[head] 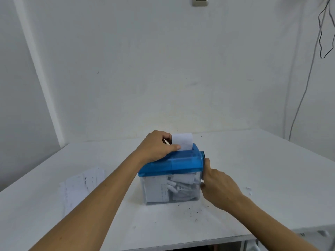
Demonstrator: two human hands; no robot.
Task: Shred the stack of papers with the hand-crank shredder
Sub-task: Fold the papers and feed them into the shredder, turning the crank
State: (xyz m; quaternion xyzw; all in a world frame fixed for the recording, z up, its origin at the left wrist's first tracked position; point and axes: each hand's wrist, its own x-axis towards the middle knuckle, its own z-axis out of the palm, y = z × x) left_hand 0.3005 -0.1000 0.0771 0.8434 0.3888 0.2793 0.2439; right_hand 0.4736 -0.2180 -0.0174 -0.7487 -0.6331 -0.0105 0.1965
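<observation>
**1 Sheet in the Slot, Crank Grip Hidden**

At the back, a big white wall (163, 60). In front of it, a wide white table (262, 169) with room for everything.

On the left side of the table, well apart from the shredder, the stack of papers (81, 185). Lying flat and a bit messy, within reach of the left arm for the next grab.

In the middle of the table, the shredder (174, 165): blue lid on top, clear bin (172, 194) below, quite full of cut paper. Crank side turned to the right, likely to suit the right hand.

Then the 2 hands. Left hand (155, 149) up on the blue lid, heel resting there — probably to hold the shredder down and stop any sliding. Thumb in front and fingers behind, pinching 1 white sheet (182, 140) to keep it straight in the slot. Top part of the sheet poking up above the lid, upright.

Right hand (219, 187) tight against the right side of the shredder, thumb pointing up, other fingers curled toward the side wall. Hard to tell the grip there — handle hidden behind the hand. Only the round blue hub of the crank (203, 154) showing, just above the thumb. Most likely a hold for turning.

Smallest of all, dark specks (190, 212) on the table in front of the bin.

Task partly done, by the look of it: plenty of paper left in the stack.
</observation>
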